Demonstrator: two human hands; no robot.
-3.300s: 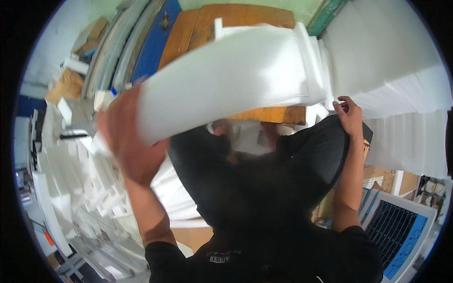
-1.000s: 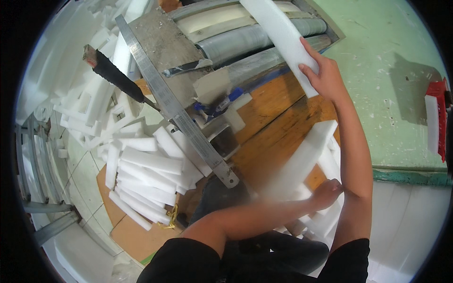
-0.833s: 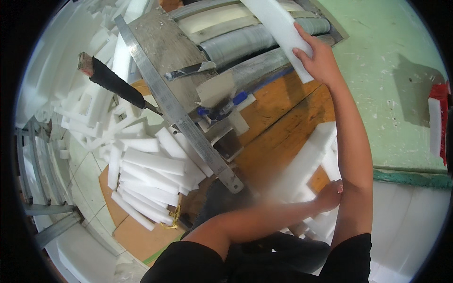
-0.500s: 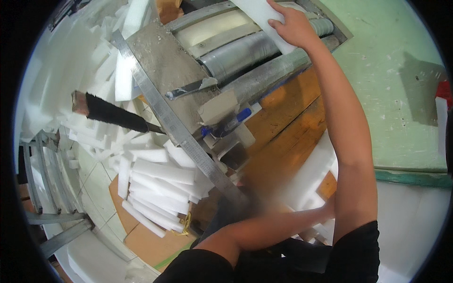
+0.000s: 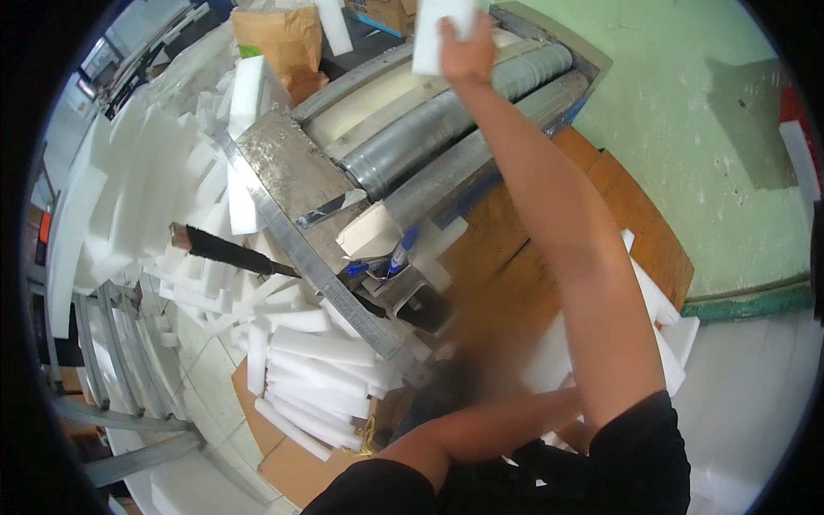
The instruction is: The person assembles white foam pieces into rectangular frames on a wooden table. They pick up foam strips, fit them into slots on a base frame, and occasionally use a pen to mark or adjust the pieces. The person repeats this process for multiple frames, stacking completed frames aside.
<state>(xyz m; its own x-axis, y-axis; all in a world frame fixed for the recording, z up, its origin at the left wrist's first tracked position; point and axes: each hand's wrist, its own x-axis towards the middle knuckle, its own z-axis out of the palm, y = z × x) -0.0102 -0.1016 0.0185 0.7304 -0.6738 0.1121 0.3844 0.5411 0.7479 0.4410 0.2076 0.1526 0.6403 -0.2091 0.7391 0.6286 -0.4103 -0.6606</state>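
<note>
My right hand (image 5: 469, 53) is raised at the top, closed on a white foam block (image 5: 429, 39) with the thumb on its near face. The block is held over the far part of a machine with a metal roller (image 5: 459, 120); whether it touches the machine cannot be told. My left forearm (image 5: 506, 422) crosses low to the right and passes behind my right arm. Its hand is hidden there, close to white foam pieces (image 5: 674, 339) stacked on the right.
A black-wrapped lever handle (image 5: 227, 249) juts left from the machine's metal edge. Blue pens (image 5: 403, 253) stand in a holder beside it. Many foam strips (image 5: 318, 369) lie at the left on cardboard. A brown paper sack (image 5: 279, 43) stands beyond; a green wall (image 5: 661, 112) borders the right.
My right hand has moved left with the foam block, from the roller's right end toward the machine's far side. The view has shifted, showing more of the room. My left arm still crosses low.
</note>
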